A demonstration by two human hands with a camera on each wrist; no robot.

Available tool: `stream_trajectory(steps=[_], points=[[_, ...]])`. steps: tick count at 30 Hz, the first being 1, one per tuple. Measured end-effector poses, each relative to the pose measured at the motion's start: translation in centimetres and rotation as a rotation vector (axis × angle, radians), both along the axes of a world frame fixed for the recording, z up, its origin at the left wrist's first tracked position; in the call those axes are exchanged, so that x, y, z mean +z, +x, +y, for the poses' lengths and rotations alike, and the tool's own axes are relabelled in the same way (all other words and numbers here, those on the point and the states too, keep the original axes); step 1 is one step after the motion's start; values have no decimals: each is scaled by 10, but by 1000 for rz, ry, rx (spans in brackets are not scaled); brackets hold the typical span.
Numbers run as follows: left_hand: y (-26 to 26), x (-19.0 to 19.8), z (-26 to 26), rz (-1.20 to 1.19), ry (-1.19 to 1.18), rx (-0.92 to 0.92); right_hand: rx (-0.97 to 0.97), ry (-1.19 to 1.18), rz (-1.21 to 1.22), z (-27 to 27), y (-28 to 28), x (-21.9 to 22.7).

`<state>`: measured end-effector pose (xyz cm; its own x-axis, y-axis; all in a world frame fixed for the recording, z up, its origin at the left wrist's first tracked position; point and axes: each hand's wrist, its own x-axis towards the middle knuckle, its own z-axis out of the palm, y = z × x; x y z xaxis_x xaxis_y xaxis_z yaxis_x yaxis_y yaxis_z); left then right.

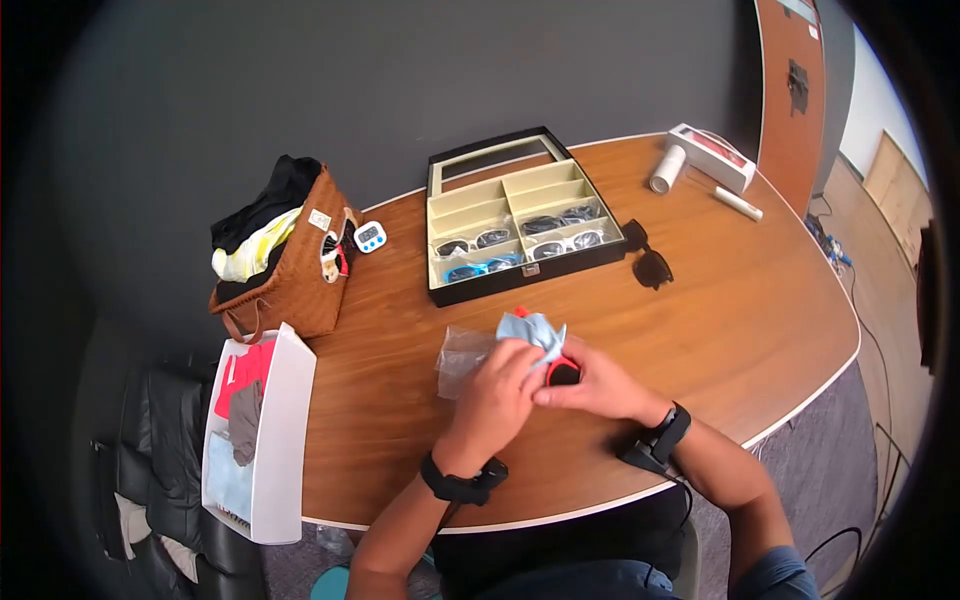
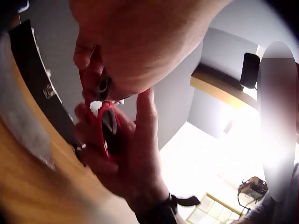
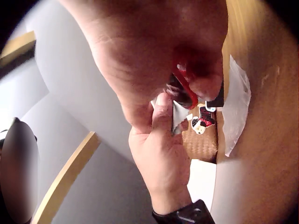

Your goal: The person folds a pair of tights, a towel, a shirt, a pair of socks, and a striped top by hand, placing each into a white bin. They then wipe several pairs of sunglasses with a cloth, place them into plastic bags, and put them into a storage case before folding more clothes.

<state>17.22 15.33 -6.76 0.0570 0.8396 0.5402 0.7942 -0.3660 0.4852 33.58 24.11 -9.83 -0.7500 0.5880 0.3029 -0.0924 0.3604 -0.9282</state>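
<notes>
My right hand (image 1: pixel 605 388) grips a pair of sunglasses with a red frame (image 1: pixel 552 374) and dark lenses, held over the near middle of the table. A light blue cloth (image 1: pixel 533 332) is pinched in my left hand (image 1: pixel 495 395), bunched against the glasses. Seen from the right wrist, the left thumb (image 3: pixel 163 105) presses the cloth (image 3: pixel 179 117) at a dark lens. The left wrist view has the red rim (image 2: pixel 101 128) lying within the right hand's fingers. A clear plastic sleeve (image 1: pixel 457 362) rests on the table just left of the hands.
Beyond the hands stands an open eyewear case (image 1: pixel 530 285) holding several glasses. Black sunglasses (image 1: pixel 652 268) lie to its right. On the left are a brown basket (image 1: pixel 300 285) of fabrics, a timer (image 1: pixel 370 237) and a white box (image 1: pixel 285 430) with cloths. A white cylinder (image 1: pixel 667 170) is back right.
</notes>
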Motion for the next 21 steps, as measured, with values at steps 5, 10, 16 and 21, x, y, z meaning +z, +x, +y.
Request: stream_trajectory(steps=[5,10,16,21], points=[[21,-6,-5,-34,-40,-106,41,-332,146,0,4,-1],[32,-15,-14,141,-73,-331,-114,-373,212,-2,-2,0],[15,-8,-18,-165,-144,-248,-76,-614,292,1,4,15],[-26,-21,4,-694,-121,-88,349,-869,213,5,7,7]])
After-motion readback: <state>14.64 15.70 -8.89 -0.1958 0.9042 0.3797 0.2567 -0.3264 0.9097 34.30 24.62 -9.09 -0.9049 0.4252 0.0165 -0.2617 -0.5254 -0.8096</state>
